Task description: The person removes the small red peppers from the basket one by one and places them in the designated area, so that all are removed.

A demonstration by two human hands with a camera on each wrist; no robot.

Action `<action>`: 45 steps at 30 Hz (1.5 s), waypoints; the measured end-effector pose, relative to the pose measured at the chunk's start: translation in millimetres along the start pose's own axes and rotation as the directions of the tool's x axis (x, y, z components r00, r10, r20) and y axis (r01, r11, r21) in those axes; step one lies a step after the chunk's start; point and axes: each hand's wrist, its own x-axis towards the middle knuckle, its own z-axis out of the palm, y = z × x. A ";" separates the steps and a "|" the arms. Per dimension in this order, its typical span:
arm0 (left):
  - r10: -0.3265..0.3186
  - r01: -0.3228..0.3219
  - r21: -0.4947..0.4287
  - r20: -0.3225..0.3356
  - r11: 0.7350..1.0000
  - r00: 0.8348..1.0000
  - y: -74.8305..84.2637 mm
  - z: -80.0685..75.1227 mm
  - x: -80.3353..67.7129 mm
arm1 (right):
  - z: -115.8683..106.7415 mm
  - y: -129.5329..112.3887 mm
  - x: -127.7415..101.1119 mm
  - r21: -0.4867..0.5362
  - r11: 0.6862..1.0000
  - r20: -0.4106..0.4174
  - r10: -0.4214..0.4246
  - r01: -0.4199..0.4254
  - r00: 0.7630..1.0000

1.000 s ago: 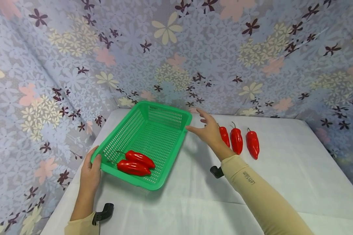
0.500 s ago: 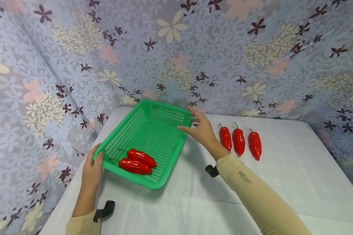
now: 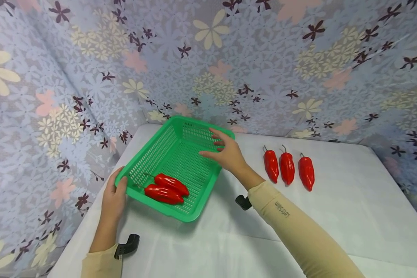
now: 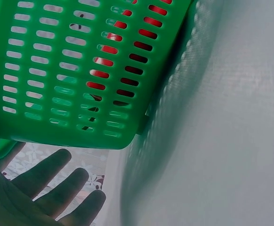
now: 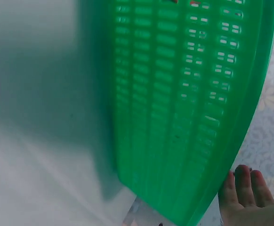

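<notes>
A green plastic basket [image 3: 153, 206] with slotted walls sits on the white-covered table, and two red peppers [image 3: 165, 194] lie together at its near end. At the near left corner, my left hand [image 3: 114, 199] grips the rim, thumb over the edge; in the left wrist view, three fingers [image 4: 64, 188] spread out below the corner. My right hand [image 3: 227, 152] hovers at the right rim near the far corner, thumb and fingers apart, holding nothing. In the right wrist view, its fingers [image 5: 244, 186] show just beyond the rim.
Right of the basket, three more red peppers lie in a row: a left one [image 3: 271, 166], a middle one [image 3: 287, 168] and a right one [image 3: 306, 173]. Flowered cloth [image 3: 180, 65] rises behind the table [image 3: 347, 193] and along its left side.
My right hand has moved left from beside the basket to over its right rim, uncovering the leftmost loose pepper. My left hand has stayed at its corner. The head view has shifted slightly.
</notes>
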 end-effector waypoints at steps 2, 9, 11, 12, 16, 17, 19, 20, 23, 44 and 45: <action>0.001 -0.001 0.005 0.003 1.000 1.000 -0.1 0.0 0.7 | 5.7 -2.7 2.0 -0.008 1.000 0.035 0.011 -0.010 0.999; -0.008 0.008 0.028 0.008 1.000 1.000 -0.6 -0.5 2.4 | 32.2 -16.6 7.7 -0.010 0.996 0.171 0.084 -0.084 0.982; -0.009 0.009 0.029 0.010 1.000 1.000 -0.9 -0.3 3.0 | 40.3 -21.7 8.8 -0.008 0.994 0.208 0.106 -0.107 0.972; -0.010 0.010 0.027 0.013 1.000 1.000 -1.1 0.0 3.3 | 44.2 -23.9 9.4 -0.011 0.993 0.224 0.116 -0.116 0.968; -0.012 0.012 0.018 0.026 1.000 1.000 -2.5 2.8 4.9 | 56.5 -28.1 10.8 -0.054 0.988 0.258 0.153 -0.144 0.954; -0.012 0.012 0.018 0.027 1.000 1.000 -2.9 3.4 4.9 | 59.1 -27.8 11.2 -0.069 0.986 0.259 0.162 -0.149 0.952; -0.012 0.011 0.017 0.020 1.000 1.000 -4.0 4.3 5.0 | 63.3 -27.5 11.8 -0.093 0.983 0.261 0.178 -0.159 0.949; -0.012 0.011 0.016 0.017 1.000 1.000 -4.5 4.6 5.0 | 65.2 -27.1 11.9 -0.099 0.981 0.264 0.186 -0.166 0.946; -0.005 0.005 0.011 0.010 1.000 1.000 -6.0 5.3 5.0 | 70.8 -25.9 12.0 -0.132 0.975 0.277 0.208 -0.177 0.938; -0.025 0.024 0.058 0.006 0.998 1.000 -5.0 -0.3 5.6 | 104.7 -19.0 14.6 -0.449 0.864 0.360 0.407 -0.227 0.839; -0.026 0.026 0.058 0.006 0.998 1.000 -4.7 -1.0 5.8 | 105.9 -18.6 15.1 -0.449 0.864 0.367 0.409 -0.226 0.835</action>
